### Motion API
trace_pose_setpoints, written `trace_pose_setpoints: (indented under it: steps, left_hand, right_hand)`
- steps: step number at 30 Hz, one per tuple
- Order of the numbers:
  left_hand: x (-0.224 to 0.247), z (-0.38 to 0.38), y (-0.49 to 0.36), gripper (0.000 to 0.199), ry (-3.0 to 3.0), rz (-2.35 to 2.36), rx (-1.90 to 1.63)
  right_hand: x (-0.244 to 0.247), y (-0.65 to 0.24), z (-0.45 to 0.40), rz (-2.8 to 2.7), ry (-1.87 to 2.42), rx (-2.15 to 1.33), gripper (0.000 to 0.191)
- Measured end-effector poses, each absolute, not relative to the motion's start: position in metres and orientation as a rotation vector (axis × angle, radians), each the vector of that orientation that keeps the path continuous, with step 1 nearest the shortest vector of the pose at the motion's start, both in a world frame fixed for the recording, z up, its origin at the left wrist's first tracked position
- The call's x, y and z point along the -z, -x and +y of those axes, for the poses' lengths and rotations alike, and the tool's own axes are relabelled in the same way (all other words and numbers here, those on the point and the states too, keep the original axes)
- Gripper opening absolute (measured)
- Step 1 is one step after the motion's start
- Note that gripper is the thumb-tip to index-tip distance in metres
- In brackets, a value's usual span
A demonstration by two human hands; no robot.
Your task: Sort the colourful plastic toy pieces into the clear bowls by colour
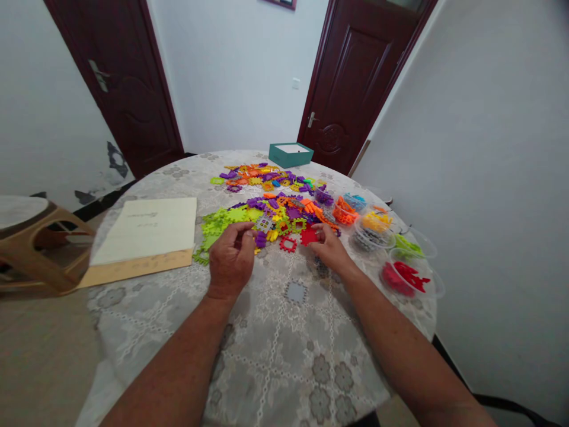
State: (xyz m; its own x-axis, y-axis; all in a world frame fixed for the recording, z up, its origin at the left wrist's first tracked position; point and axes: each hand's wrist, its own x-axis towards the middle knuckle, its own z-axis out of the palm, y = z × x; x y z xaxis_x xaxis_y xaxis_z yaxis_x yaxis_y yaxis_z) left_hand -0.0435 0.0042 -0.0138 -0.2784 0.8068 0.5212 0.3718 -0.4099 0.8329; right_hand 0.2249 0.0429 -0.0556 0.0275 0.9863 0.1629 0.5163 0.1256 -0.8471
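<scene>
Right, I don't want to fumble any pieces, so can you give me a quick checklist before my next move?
1. Right hand has the red square: ok, fingers at its right edge.
2. Left hand grips a piece: cannot tell; its fingertips are by the clear piece at the near pile.
3. Hands apart: ok, with the red frame lying between them.
4. Grey square free of both hands: ok, it lies apart on the tablecloth.
5. Near pile all one colour: not ok; lime, purple and orange are mixed.
</scene>
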Motion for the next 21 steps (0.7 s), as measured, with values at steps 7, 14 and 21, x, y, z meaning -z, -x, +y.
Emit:
trace_pose_setpoints:
  steps: [7, 14, 21]
  left_hand:
    - [0.012, 0.005, 0.045, 0.023, -1.448, 1.395, -1.740]
    - [0.009, 0.015, 0.051, 0.022, -1.136, 1.268, -1.850]
    - [0.007, 0.025, 0.060, 0.026, -0.800, 1.127, -1.922]
  right_hand:
    - [0.050, -0.185, 0.030, -1.923, 1.437, -0.679, 0.042]
    - [0.041, -0.175, 0.031, -2.179, 1.747, -0.478, 0.019]
    - [0.036, -0.181, 0.027, -2.254, 1.735, -0.561, 0.015]
